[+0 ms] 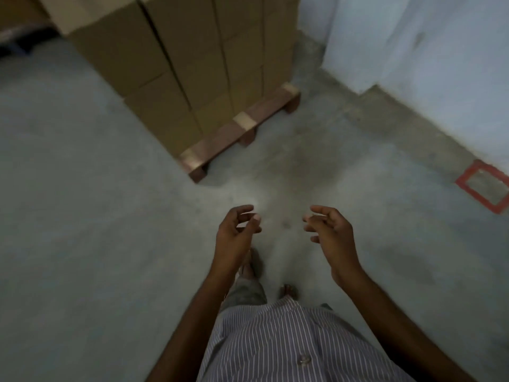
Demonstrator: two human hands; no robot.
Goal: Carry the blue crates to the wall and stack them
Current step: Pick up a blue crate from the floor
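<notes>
Stacked cardboard boxes point(187, 64) on a wooden pallet point(242, 128) are seen at upper centre-left; below, the left hand point(237, 230) and right hand point(330, 230) are held empty, fingers loosely curled, over bare floor point(82, 216). No blue crates are shown; they are judged rigid, best gripped at opposite rims

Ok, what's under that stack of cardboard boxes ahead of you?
The cardboard boxes sit on a wooden pallet; its front rail and three block feet show, resting on the concrete floor. The boxes cover the pallet's deck, and the gap underneath is too dark to read.
</notes>
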